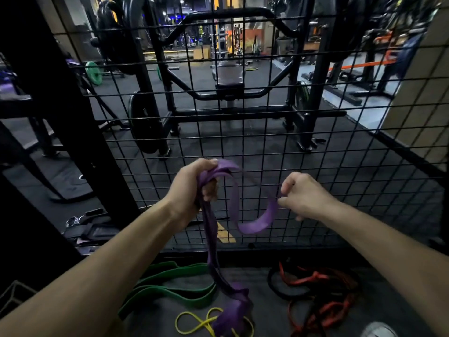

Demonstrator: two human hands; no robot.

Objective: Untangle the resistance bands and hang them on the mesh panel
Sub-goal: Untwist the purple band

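Head view: both hands (pixel 188 188) (pixel 301 194) hold flat purple band (pixel 264 215)

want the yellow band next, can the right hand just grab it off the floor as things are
Probably not yet: the right hand is pinching the purple band, whose hanging end lies over the yellow band. Nothing else blocks the way down.

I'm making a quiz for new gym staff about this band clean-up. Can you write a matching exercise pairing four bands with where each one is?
Bands:
1. purple band
2. green band
3. yellow band
4. red bands

Places:
A. floor, far right, tangled
B. held in both hands
C. floor, left of the purple band's lower end
D. floor, nearest the camera, looped

Pairs: 1-B, 2-C, 3-D, 4-A
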